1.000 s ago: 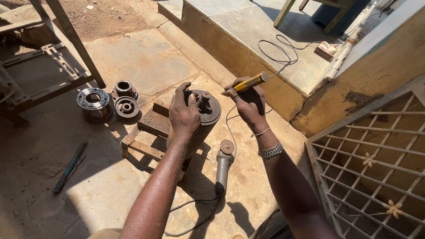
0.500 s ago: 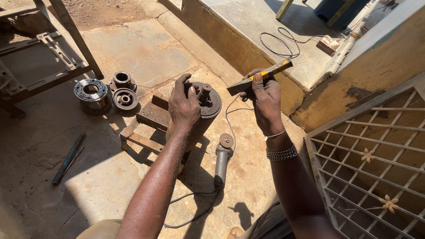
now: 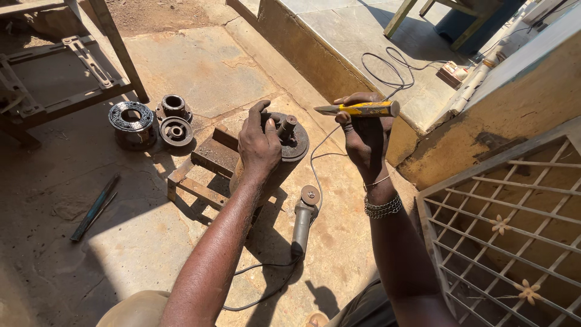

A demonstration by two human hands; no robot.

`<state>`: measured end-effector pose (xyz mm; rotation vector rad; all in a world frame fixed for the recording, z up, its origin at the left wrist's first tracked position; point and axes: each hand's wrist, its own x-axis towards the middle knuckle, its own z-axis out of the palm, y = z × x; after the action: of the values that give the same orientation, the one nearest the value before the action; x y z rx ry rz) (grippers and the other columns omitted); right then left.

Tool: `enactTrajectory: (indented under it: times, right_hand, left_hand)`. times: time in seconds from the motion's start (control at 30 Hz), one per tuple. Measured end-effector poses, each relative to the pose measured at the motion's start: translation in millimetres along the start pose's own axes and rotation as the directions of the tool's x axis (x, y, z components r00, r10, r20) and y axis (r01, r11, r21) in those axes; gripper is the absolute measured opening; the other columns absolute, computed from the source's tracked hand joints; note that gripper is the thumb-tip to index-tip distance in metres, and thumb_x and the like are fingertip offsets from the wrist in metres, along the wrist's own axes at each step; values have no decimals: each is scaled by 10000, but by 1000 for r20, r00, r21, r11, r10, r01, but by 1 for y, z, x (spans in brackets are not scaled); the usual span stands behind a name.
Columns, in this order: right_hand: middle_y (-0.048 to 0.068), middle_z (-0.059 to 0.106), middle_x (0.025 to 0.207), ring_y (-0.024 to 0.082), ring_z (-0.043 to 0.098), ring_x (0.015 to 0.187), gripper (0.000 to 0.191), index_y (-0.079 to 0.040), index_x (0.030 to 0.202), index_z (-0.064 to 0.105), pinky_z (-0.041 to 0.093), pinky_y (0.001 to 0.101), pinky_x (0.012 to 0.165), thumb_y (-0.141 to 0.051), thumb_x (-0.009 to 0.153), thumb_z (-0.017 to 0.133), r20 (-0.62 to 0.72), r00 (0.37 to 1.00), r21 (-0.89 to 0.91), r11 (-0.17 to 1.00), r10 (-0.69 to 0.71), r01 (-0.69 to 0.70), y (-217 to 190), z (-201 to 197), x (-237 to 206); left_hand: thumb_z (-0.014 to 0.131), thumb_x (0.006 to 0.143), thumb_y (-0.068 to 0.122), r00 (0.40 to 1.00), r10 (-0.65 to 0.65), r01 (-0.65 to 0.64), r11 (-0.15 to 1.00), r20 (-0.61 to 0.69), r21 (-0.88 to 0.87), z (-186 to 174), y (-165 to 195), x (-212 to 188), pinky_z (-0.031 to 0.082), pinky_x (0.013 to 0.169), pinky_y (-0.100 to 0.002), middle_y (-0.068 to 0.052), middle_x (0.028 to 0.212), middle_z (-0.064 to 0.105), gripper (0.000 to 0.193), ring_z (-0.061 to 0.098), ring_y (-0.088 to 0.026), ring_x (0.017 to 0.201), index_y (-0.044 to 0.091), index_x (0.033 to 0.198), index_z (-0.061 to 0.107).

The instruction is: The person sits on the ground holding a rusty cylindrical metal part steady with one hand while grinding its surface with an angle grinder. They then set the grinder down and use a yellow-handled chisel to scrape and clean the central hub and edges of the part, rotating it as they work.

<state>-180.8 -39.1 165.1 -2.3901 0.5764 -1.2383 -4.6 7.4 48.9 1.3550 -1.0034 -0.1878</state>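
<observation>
The screwdriver [image 3: 363,109] has a yellow handle with a black band. The flanged hub [image 3: 290,138] is dark rusty brown-grey. The angle grinder [image 3: 302,219] is dull grey with a black cable. The window grille [image 3: 502,224] is cream with small flower ornaments. The floor [image 3: 200,60] is tan, cracked concrete. The bracelet [image 3: 382,207] is silver.

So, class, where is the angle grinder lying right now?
In the head view, the angle grinder lies on the concrete floor between the person's forearms, just below the round metal part under the left hand.
</observation>
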Motion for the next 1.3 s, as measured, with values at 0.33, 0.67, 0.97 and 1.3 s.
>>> enactTrajectory:
  times: [0.33, 0.67, 0.97, 1.3]
  right_hand:
    - [113, 732, 999, 173, 739, 986, 210, -15, 1106, 657, 597, 324, 855, -37, 903, 704, 99, 995, -65, 998, 2, 4, -9, 6, -8]
    - [141, 732, 946, 186, 725, 879, 213, 10, 1096, 697, 585, 322, 788, -43, 901, 764, 160, 987, -197, 979, -28, 60, -20, 17, -12]
    - [156, 710, 866, 210, 716, 763, 289, 14, 1105, 693, 582, 323, 730, 4, 819, 737, 154, 978, -304, 948, 141, -89, -25, 18, -19]
    - [117, 713, 970, 210, 724, 894, 215, 12, 1075, 675, 605, 331, 801, -78, 923, 797, 197, 974, -134, 987, 114, -88, -27, 14, -23]
  left_hand:
    - [490, 1034, 121, 998, 45, -46, 999, -43, -27, 3, -5, -3, 544, 928, -502, -170, 1096, 695, 382, 686, -329, 1094, 85, 1413, 523]
    - [336, 1086, 531, 1000, 0, 0, 994, -1, -113, 2, -6, -7, 557, 860, -479, -142, 1029, 727, 591, 716, -311, 1018, 73, 1440, 457]
    - [269, 1010, 675, 998, -62, 64, 983, 19, -172, 3, -10, -8, 588, 877, -487, -126, 1019, 739, 744, 741, -315, 1042, 118, 1482, 411]
    - [298, 1061, 652, 1000, 14, -15, 981, -7, -193, -3, -4, -10, 573, 921, -482, -126, 1051, 759, 703, 729, -304, 1095, 102, 1483, 412]
